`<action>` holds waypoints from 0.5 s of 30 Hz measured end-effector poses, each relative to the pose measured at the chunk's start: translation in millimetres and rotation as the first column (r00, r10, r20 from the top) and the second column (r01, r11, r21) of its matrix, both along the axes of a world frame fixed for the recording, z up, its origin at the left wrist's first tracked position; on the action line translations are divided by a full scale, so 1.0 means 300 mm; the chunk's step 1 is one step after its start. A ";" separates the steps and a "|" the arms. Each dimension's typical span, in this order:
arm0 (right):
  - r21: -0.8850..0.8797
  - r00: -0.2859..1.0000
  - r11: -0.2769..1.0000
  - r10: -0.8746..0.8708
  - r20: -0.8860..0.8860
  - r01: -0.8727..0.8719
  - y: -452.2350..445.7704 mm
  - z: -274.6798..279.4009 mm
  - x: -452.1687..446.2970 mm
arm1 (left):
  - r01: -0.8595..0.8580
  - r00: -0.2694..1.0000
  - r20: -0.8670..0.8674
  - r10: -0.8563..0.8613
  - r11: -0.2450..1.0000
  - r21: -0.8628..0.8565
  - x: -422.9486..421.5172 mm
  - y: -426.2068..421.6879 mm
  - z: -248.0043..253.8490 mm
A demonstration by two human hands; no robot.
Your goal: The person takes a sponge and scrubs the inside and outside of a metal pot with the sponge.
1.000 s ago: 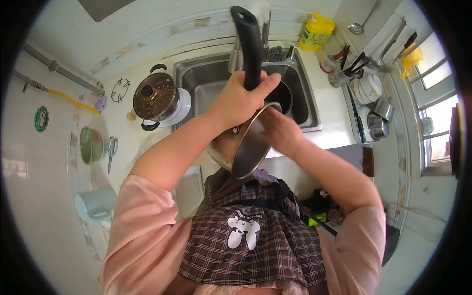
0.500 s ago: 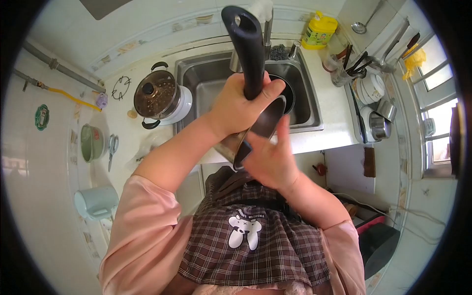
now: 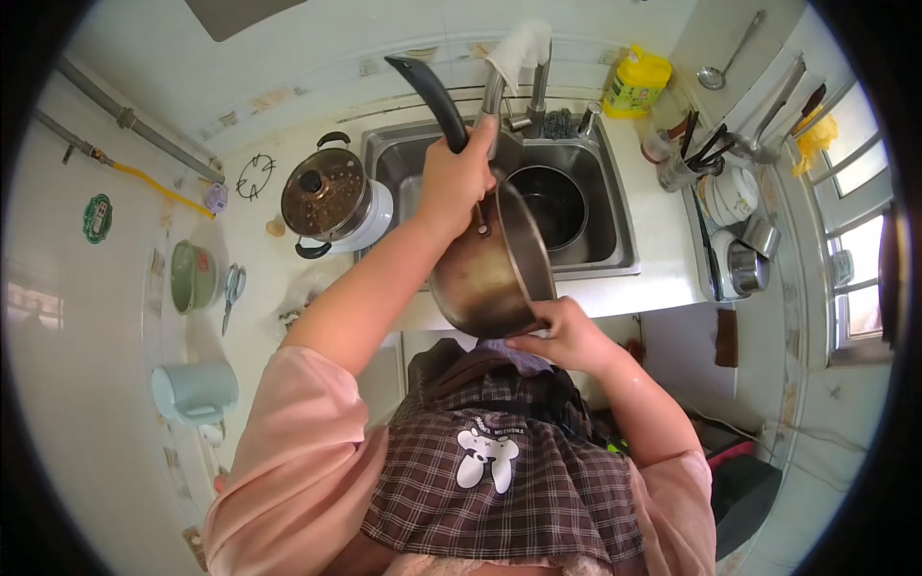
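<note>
- Head view: a metal saucepan [image 3: 480, 278] is being held tipped on its side just in front of the sink [image 3: 597, 267], mouth turned to the right, with mostly the outer wall showing.
- The black handle [image 3: 432, 94] is clasped by the left hand [image 3: 459, 182], fingers wrapped round it near the pan end.
- The lower rim is pinched by the right hand [image 3: 569, 334], thumb on the outside; the fingertips on the inner side can't be made out.
- What's changed: half a second ago the right hand is seen blurred across the pan's mouth, now it's planted on the rim.
- So the pan is supported at two points, and it looks like it's being turned or steadied rather than wiped inside.
- The dark pot [image 3: 555, 206] in the right basin is less covered now, and isn't touched by either hand.
</note>
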State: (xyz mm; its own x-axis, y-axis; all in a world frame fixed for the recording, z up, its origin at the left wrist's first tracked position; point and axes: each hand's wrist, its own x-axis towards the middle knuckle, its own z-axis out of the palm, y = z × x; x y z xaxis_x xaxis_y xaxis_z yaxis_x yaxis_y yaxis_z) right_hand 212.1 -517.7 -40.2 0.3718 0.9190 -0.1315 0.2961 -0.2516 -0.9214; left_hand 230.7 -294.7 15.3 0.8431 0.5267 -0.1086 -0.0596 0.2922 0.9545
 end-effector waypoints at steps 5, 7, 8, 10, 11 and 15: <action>0.208 0.974 0.978 0.040 -0.223 0.007 -0.105 0.025 0.080 | 0.260 0.948 0.135 -0.289 0.945 0.199 -0.060 0.117 -0.063; 0.175 0.933 0.982 -0.003 -0.361 0.070 -0.108 0.066 0.088 | 0.441 0.836 0.155 -0.526 0.813 0.380 -0.081 0.150 -0.068; 0.154 0.902 0.983 -0.023 -0.430 0.098 -0.109 0.082 0.089 | 0.516 0.835 0.056 -0.547 0.814 0.268 -0.081 0.163 -0.116; 0.116 0.863 0.987 -0.039 -0.503 0.112 -0.101 0.092 0.117 | 0.606 0.790 -0.129 -0.600 0.795 0.018 -0.068 0.197 -0.257; 0.151 0.859 0.977 -0.055 -0.509 0.152 -0.093 0.098 0.128 | 0.603 0.793 -0.115 -0.598 0.797 0.015 -0.065 0.219 -0.284; 0.263 0.786 0.919 -0.075 -0.614 0.293 -0.092 -0.011 0.167 | 0.588 0.803 -0.038 -0.595 0.800 -0.117 -0.109 0.174 -0.212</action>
State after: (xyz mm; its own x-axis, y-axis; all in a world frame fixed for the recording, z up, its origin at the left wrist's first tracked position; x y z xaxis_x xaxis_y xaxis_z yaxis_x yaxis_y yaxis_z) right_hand 262.1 -545.3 -43.5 0.4901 0.8676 -0.0842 -0.3431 0.1032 -0.9336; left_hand 198.0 -242.5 -48.3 0.9755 -0.0878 -0.2016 0.2196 0.3379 0.9152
